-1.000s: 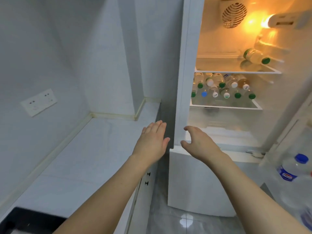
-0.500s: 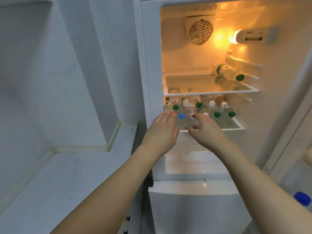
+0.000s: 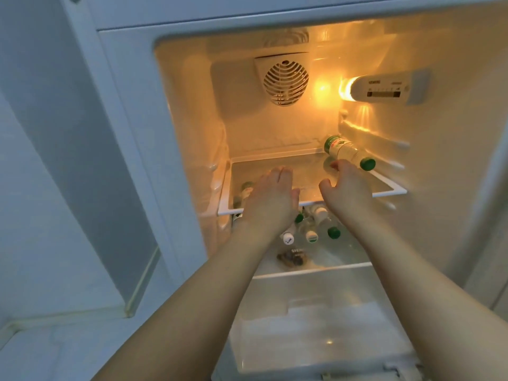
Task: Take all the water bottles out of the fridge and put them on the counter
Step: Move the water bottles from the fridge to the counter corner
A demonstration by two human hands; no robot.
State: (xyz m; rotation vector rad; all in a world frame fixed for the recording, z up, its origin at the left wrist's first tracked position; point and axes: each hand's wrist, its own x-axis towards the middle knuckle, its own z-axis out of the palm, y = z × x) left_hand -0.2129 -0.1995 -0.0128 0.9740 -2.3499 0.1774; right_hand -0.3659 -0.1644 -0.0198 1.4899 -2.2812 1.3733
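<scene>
Head view — bottle [image 3: 348,153] just beyond right grip [image 3: 347,188].

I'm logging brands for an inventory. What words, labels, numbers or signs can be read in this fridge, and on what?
Control panel on the right wall: a short brand word and a row of scale marks, too blurred to read.
Lying bottle on the upper shelf: green label with red print, too blurred to read.
Bottle caps on the lower shelf: small marks, unreadable.
Nothing else bears text.
</scene>
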